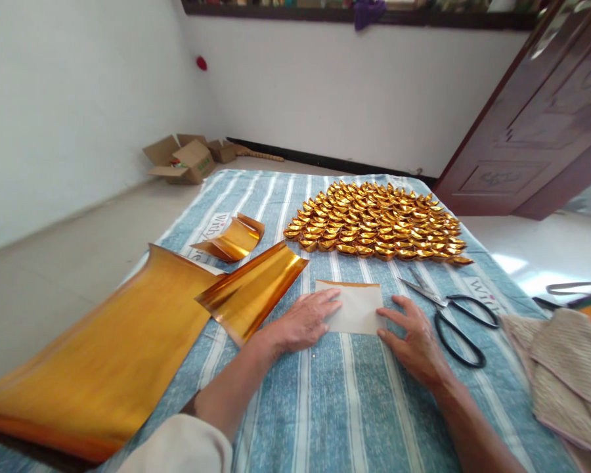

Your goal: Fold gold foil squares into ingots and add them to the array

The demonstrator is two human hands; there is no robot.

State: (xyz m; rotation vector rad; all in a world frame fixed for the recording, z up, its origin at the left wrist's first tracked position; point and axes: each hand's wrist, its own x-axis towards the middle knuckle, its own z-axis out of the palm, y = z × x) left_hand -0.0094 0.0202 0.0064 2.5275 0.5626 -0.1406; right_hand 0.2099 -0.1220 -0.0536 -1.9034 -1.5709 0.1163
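**Both Hands Flat on a Small Paper Sheet**

The paper sheet lay white side up on the striped cloth, near the middle of the scene, with a thin gold edge showing along its far side. The left hand rested on the sheet's left edge, fingers spread and pressed flat, gripping nothing. The right hand touched the right edge, fingers loosely open and fingertips on the paper, also holding nothing.

The sheet looked very thin and light, likely foil-backed, so it would probably crease at once and keep any fold. It seemed limp rather than stiff, and the gold face might be slick against the fingers. A light pinch at the corners or edges would suit it best; a hard grip in the middle would likely wrinkle it.

To the left, a large gold sheet curled across the cloth's edge, with a smaller gold piece lying partly on it and a curled offcut farther away. On the far side, a wide cluster of folded gold paper pieces sat in close rows. Black-handled scissors lay just right of the right hand, apart from it. Folded woven fabric sat at the near right. Open cardboard boxes stood on the floor by the far wall, and a dark wooden door stood at the far right.
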